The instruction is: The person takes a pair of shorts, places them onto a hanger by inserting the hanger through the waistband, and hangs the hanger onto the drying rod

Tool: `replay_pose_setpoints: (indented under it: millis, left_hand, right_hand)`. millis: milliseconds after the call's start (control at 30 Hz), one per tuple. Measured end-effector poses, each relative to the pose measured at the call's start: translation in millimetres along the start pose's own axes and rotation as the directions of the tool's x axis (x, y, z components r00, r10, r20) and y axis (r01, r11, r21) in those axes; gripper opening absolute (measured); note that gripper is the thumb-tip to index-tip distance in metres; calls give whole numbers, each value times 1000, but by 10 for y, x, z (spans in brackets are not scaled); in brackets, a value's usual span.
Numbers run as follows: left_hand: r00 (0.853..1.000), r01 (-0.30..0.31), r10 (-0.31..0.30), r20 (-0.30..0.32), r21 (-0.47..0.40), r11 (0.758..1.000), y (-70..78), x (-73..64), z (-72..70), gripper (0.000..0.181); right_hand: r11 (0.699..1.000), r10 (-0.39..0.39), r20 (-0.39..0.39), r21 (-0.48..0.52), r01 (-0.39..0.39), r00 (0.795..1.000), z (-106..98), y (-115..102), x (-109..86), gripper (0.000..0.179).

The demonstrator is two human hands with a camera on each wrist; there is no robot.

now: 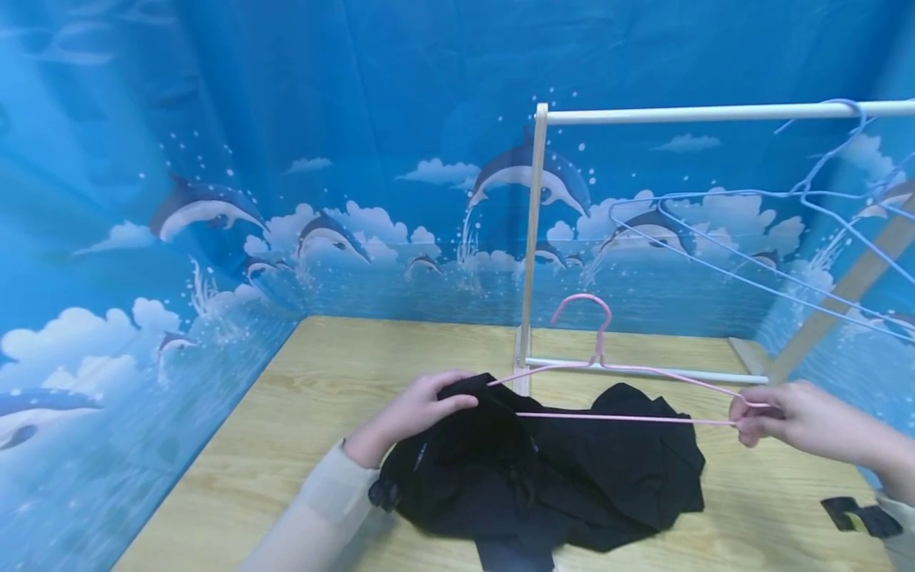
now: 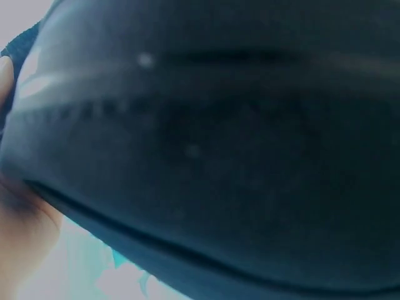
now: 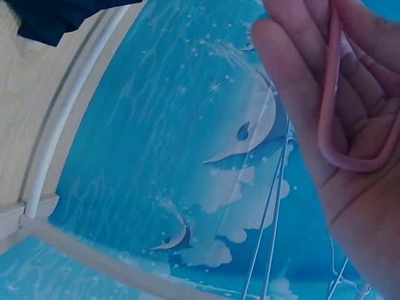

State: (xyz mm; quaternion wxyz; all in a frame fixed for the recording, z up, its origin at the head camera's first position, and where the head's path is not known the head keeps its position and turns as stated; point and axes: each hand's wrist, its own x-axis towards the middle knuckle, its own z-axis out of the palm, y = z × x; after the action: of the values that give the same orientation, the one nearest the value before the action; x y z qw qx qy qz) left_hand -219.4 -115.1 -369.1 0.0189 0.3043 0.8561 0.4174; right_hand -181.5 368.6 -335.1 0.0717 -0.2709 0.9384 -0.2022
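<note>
My left hand [image 1: 429,407] holds the edge of a black garment [image 1: 608,469], thumb over the cloth. The garment lies bunched on the wooden table, its opening lifted. A pink clothes hanger [image 1: 629,418] has its left end inside the cloth, so that end is hidden. Its hook points up, and my right hand [image 1: 804,417] grips its right end. In the right wrist view, the hanger's rounded end [image 3: 328,125] lies across the palm. Dark cloth [image 2: 206,169] fills most of the left wrist view, hiding most of the left hand.
Behind the garment stands a rack with a white top rail [image 1: 679,114] and wooden legs. Blue hangers [image 1: 722,193] hang from it at the right. A dolphin-print curtain [image 1: 400,95] surrounds the wooden table [image 1: 286,413]. A small black piece [image 1: 858,515] is near the right sleeve.
</note>
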Motion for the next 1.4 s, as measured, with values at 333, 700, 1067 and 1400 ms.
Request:
replay_pose_setpoints:
  millis: [333,700,1067,1400]
  left_hand:
    - [998,-2,3,61,-17,1000,13,36,21,35]
    - [996,-74,75,-43,22,997,38,61,37,33]
    - [997,-67,69,-40,46,997,52,91,68,33]
    - [994,-90,94,-47,73,993,106,138,90,34]
  right_hand:
    - [991,-136,-58,3,136,989,64,-21,92,18]
    - [992,-112,-56,44,114,992,139,-56,150,16]
    - [989,-149,-81,-13,148,986,216,-130,233,20]
    - [993,-108,-84,-51,104,991,231,-201,262,18]
